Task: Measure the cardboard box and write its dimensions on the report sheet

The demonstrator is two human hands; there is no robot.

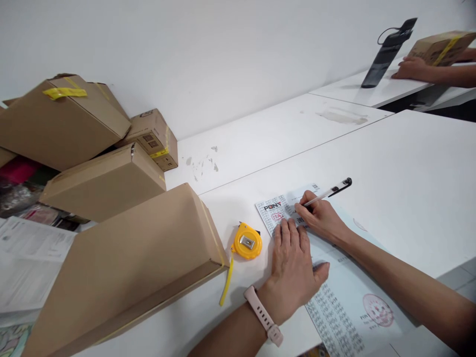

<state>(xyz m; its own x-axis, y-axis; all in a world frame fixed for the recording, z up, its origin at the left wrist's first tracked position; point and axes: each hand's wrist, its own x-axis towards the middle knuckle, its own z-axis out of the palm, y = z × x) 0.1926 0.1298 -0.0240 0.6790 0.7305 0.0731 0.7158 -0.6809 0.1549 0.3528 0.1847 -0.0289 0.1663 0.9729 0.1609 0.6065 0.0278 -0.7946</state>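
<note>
My right hand (pixel 318 215) grips a pen (pixel 327 192) with a clear barrel and black cap end, its tip hidden by my fingers, over the upper part of a printed paper sheet (pixel 338 292). "PONY" and red stamps show on the sheet. Flat on the same sheet lies my left hand (pixel 293 267), fingers stretched out and holding nothing, a pink watch band (pixel 264 317) around its wrist. Left of it on the white table is a yellow tape measure (pixel 247 242) with a yellow strap.
A big cardboard box (pixel 141 267) stands close on the left, with more boxes (pixel 67 124) piled behind it and papers (pixel 33 258) beside it. At the far right, another person's hand (pixel 414 68) touches a taped box (pixel 435 49) near a dark water bottle (pixel 386 57).
</note>
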